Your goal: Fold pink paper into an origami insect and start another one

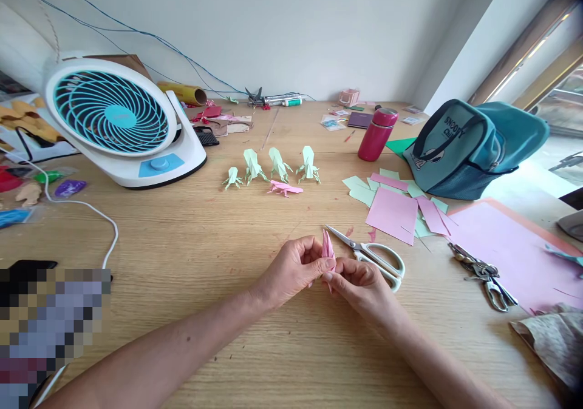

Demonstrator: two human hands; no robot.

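My left hand (294,269) and my right hand (359,281) meet over the wooden table (191,239) and together pinch a small folded pink paper piece (328,250), which stands upright between the fingertips. Both hands are closed on it. White-handled scissors (376,256) lie just behind my right hand, blades pointing left. Farther back stand several pale green origami insects (277,166) in a row, with a pink origami insect (285,187) lying in front of them.
A white and teal desk fan (118,121) stands back left, its white cord (98,215) trailing forward. Pink and green paper sheets (394,212), a red bottle (377,133), a teal bag (469,148) and keys (485,275) sit on the right.
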